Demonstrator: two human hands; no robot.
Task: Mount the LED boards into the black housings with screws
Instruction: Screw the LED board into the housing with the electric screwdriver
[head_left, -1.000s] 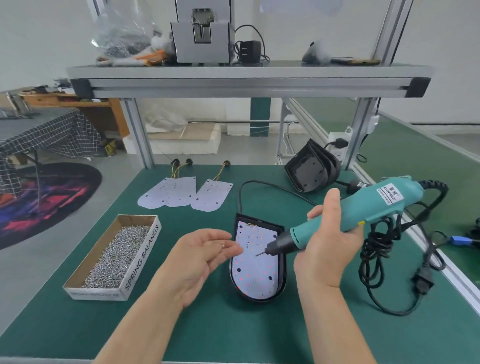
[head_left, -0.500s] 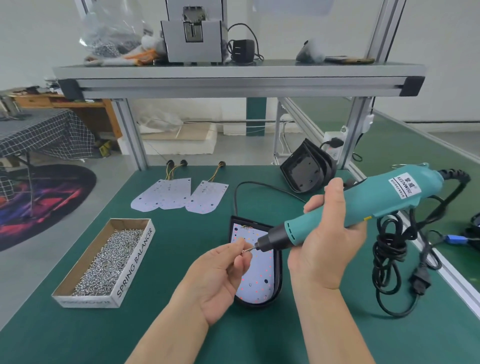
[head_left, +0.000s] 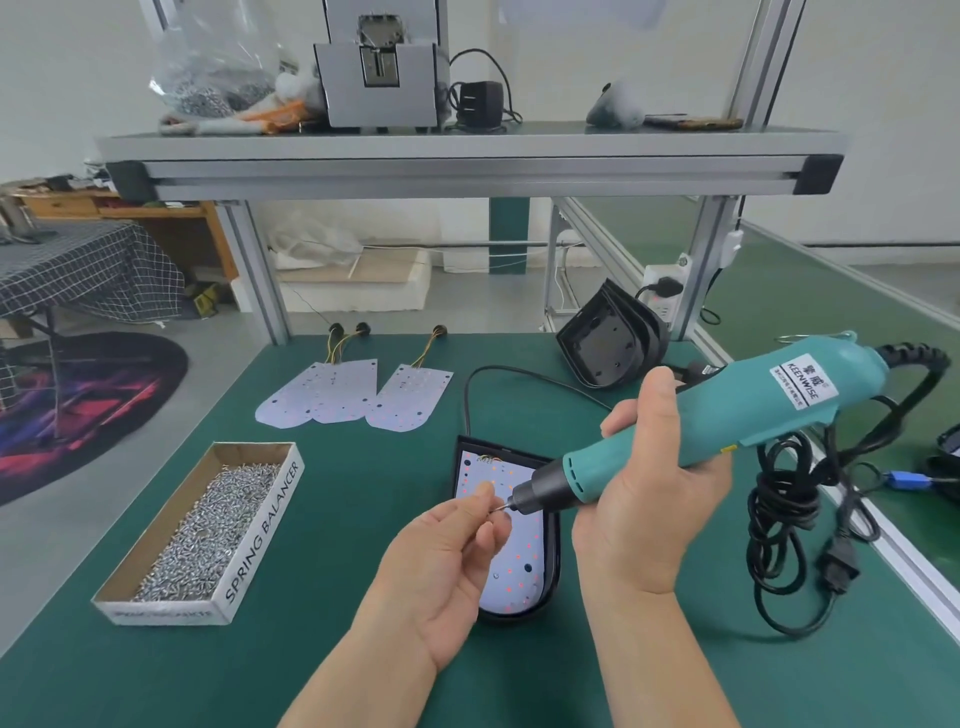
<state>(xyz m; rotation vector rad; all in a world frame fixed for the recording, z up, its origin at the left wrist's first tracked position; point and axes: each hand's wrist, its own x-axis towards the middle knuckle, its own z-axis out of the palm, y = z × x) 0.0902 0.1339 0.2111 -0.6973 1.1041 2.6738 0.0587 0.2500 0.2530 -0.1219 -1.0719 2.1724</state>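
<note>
At far left the box of screws sits within easy reach on the green surface, and behind it the spare boards lie flat, waiting their turn. My left hand hovers over the board, thumb and forefinger pinching a screw against the driver's bit, I judge to seat it there before lowering it. The board lies inside its housing, flat before me. My right hand holds the driver, fingers curled round the barrel, nose tilted down-left to meet the screw. Empty housings lean stacked at back right, and the cord coils clear of the work.
</note>
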